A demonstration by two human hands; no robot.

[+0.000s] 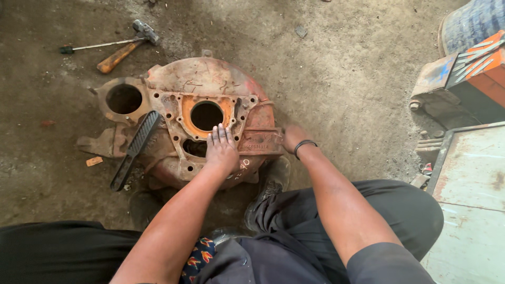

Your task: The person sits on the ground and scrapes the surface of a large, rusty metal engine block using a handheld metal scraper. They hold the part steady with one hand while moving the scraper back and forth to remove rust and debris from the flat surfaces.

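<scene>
Workshop floor (326, 79), dirt and grit: a person sits low over a rusty, red-painted cast housing (194, 115) that lies flat on the ground. The left hand (221, 150) rests palm down on the housing's face, fingers spread just below its round central hole. The right hand (292, 138), a dark band at the wrist, curls over the housing's right edge; whether it grips tight cannot be told. A black wire brush (135, 150) lies across the housing's left side. A hammer (126, 47) and a thin metal rod (97, 46) lie well apart, beyond.
</scene>
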